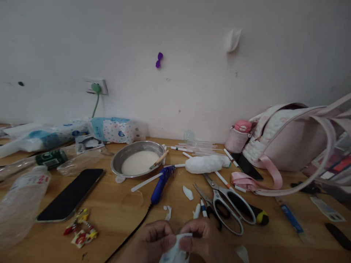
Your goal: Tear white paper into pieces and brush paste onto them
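Note:
At the bottom edge of the head view, my left hand point(152, 239) and my right hand point(204, 237) are both closed, pinching a small piece of white tissue point(177, 250) between their fingertips. Just beyond them on the wooden table point(117, 212) lie large scissors point(229, 202), small white scraps point(188, 193) and a blue glue gun point(161, 184) with its black cord. Farther back, a metal bowl point(138, 160) holds white paste and a wooden stick. A white wrapped bundle on a stick point(205, 164) lies to the bowl's right.
A black phone point(71, 193) and candy wrappers point(80, 228) lie at left, beside clear plastic bottles point(20, 199). Tissue packs point(113, 129) stand against the wall. A pink bag point(290, 137) with straps, a pink bottle point(238, 140) and pens fill the right side.

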A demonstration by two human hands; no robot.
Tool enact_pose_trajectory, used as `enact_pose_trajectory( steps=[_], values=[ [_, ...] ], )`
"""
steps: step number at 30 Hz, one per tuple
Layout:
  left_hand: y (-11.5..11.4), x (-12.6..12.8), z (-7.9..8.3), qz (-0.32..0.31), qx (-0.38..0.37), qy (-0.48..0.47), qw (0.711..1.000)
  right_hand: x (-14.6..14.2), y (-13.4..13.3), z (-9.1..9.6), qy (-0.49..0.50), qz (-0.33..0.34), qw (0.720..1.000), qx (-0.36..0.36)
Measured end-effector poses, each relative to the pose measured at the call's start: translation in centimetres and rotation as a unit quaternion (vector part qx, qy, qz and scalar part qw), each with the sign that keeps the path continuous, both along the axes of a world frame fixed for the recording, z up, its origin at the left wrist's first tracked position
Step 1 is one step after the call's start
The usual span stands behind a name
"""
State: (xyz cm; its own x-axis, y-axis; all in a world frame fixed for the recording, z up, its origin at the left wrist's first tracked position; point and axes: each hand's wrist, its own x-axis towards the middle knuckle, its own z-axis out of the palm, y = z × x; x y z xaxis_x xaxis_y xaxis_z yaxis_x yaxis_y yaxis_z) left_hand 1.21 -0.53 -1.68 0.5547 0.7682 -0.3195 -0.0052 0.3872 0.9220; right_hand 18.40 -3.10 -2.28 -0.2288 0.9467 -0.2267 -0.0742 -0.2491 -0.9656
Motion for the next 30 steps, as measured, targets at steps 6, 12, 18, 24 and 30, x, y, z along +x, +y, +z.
enact_pose_trajectory(
  steps=[6, 12, 18, 24, 30],
  values=[
    [0.3, 0.3, 0.1, 0.041, -0.043, -0.108, 0.992, -0.3, 0.3, -0.4, 0.037, 0.015, 0.999, 0.006],
    [0.1, 0.4, -0.1, 0.052, -0.054, -0.112, 0.991, -0.7, 0.4, -0.4, 0.052, -0.029, 0.998, -0.017],
    [0.0, 0.4, 0.1, -0.008, -0.095, -0.103, 0.99, -0.9, 0.5, -0.6, 0.051, -0.039, 0.997, -0.043],
    [0.3, 0.0, -0.5, 0.028, -0.024, -0.073, 0.997, -1.3, 0.0, 0.1, -0.041, -0.108, 0.993, 0.02],
    [0.4, 0.1, -0.8, 0.089, 0.01, -0.052, 0.995, -2.1, -0.4, 0.1, -0.058, -0.094, 0.992, 0.064]
  ],
)
